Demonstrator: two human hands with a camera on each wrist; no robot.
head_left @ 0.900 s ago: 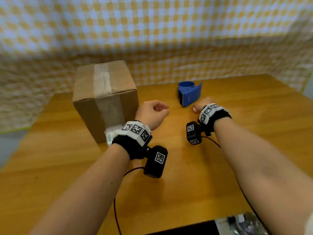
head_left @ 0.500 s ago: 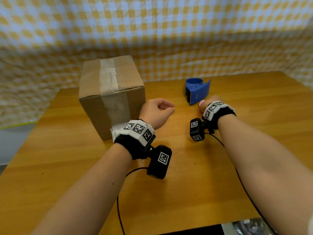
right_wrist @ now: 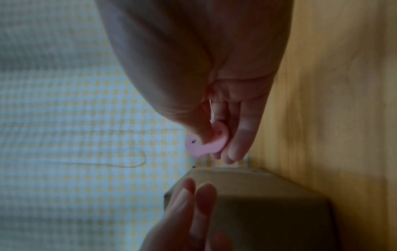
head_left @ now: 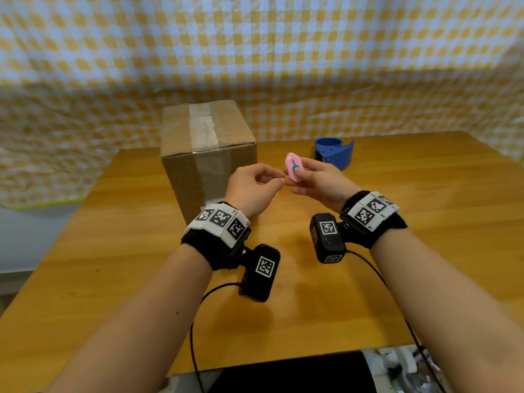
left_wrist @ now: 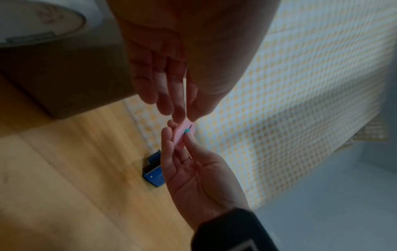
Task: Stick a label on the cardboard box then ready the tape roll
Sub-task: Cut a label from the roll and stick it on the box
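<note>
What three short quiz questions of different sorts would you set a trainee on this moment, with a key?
1. Multiple choice: which hand pinches the pink sticker? A) right hand B) left hand C) neither
2. True or false: the blue tape dispenser rests on the cardboard box.
3. Fill in: the cardboard box stands on the wooden ____.

Key: 1 A, thumb and fingers pinch it, the left hand's fingertips reaching toward its edge. 2 False, it lies on the table, apart from the box on the person's right. 3 table.
</note>
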